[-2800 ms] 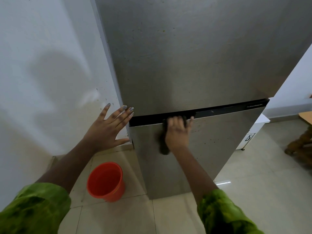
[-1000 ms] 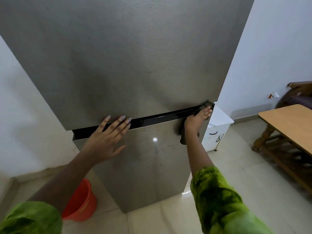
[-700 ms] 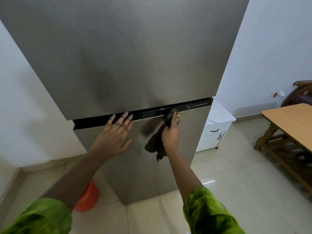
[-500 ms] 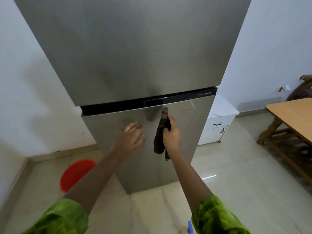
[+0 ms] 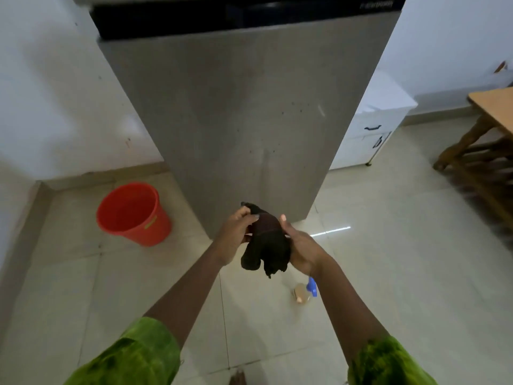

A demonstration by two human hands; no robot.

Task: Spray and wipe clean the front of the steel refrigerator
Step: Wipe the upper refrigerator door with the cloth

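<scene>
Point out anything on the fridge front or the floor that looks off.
Dark specks dot the lower fridge door, so it isn't clean yet. The spray bottle appears to lie on the floor behind the right hand.

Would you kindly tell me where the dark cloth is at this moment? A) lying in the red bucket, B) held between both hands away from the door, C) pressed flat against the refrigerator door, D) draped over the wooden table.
B: the dark cloth is bunched between the left hand and right hand, in front of the refrigerator, not touching it.
</scene>
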